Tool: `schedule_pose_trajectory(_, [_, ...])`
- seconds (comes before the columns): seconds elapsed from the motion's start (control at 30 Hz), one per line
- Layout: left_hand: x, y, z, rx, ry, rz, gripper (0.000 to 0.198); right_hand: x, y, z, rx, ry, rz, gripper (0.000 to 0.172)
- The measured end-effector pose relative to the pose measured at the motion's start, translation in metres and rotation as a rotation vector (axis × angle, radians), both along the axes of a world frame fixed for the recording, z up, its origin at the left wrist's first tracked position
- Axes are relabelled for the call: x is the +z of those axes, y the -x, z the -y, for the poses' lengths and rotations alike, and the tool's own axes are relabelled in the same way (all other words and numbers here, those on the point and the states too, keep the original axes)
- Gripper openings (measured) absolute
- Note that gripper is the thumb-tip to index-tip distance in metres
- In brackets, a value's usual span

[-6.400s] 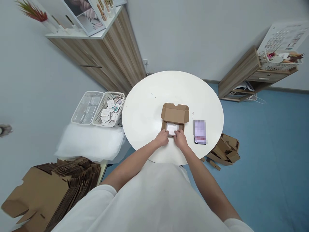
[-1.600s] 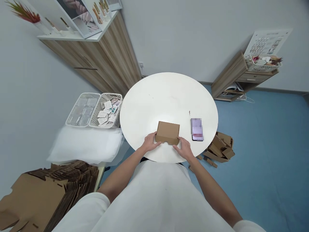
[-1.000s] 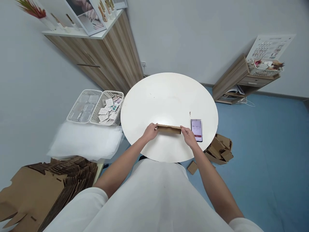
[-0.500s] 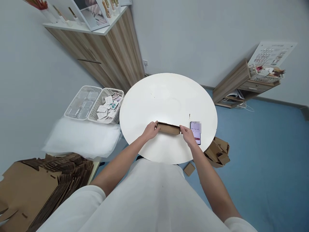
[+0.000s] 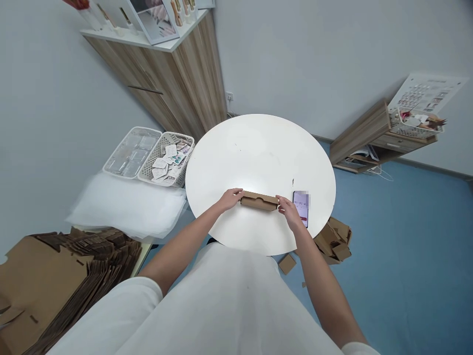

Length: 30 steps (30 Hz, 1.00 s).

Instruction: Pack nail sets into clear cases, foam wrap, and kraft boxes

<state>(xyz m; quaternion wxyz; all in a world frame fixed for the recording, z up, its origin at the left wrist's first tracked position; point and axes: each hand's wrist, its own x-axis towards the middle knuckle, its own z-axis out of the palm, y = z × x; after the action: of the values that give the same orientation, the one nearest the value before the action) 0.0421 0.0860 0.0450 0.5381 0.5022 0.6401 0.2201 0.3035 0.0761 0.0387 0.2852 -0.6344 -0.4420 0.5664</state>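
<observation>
A small brown cardboard box (image 5: 259,201) lies near the front middle of the round white table (image 5: 266,153). Its upper flap, with a rounded notch, is folded over toward me. My left hand (image 5: 232,198) grips the box's left end, thumb and fingers at the corner. At the other end, my right hand (image 5: 288,209) has its fingers closed on the right corner. The inside of the box is hidden from me. Just right of my right hand lies a phone (image 5: 301,209) with a timer on its screen.
White baskets hold printed cards (image 5: 166,162) and clear plastic cases (image 5: 135,153) at the left. Below them are white translucent sheets (image 5: 125,204) and a stack of flat cardboard (image 5: 44,286). Folded boxes (image 5: 334,241) stand on the floor at right. A wooden cabinet (image 5: 158,84) rises behind.
The box's upper flap has come over toward me, covering the opening that showed before. Both hands stay at its ends. The whole view has shifted slightly.
</observation>
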Motion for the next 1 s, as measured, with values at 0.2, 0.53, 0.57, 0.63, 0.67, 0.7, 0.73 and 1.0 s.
schedule_pose_trajectory(0.2, [-0.006, 0.008, 0.004, -0.025, 0.099, 0.065, 0.053, -0.005, 0.007, 0.006, 0.016, 0.031, 0.074, 0.050])
schedule_pose_trajectory(0.53, [-0.018, 0.007, 0.043, -0.086, 0.012, 0.208, 0.053, -0.012, 0.012, 0.045, 0.030, -0.109, 0.038, 0.045])
schedule_pose_trajectory(0.57, [-0.020, 0.007, 0.048, -0.082, -0.010, 0.216, 0.053, -0.014, 0.012, 0.050, 0.025, -0.124, 0.019, 0.045])
schedule_pose_trajectory(0.63, [-0.023, 0.006, 0.057, -0.071, -0.047, 0.202, 0.053, -0.019, 0.012, 0.062, 0.003, -0.144, -0.009, 0.045])
schedule_pose_trajectory(0.67, [-0.025, 0.005, 0.061, -0.067, -0.066, 0.176, 0.054, -0.022, 0.014, 0.068, -0.009, -0.151, -0.015, 0.045])
schedule_pose_trajectory(0.7, [-0.026, 0.005, 0.064, -0.064, -0.087, 0.140, 0.055, -0.025, 0.015, 0.074, -0.019, -0.156, -0.017, 0.046])
schedule_pose_trajectory(0.73, [-0.027, 0.004, 0.067, -0.064, -0.108, 0.099, 0.056, -0.028, 0.018, 0.080, -0.028, -0.158, -0.017, 0.046])
schedule_pose_trajectory(1.0, [-0.033, 0.007, 0.084, -0.163, -0.159, -0.099, 0.074, -0.034, 0.049, 0.118, -0.084, -0.106, -0.070, 0.051])
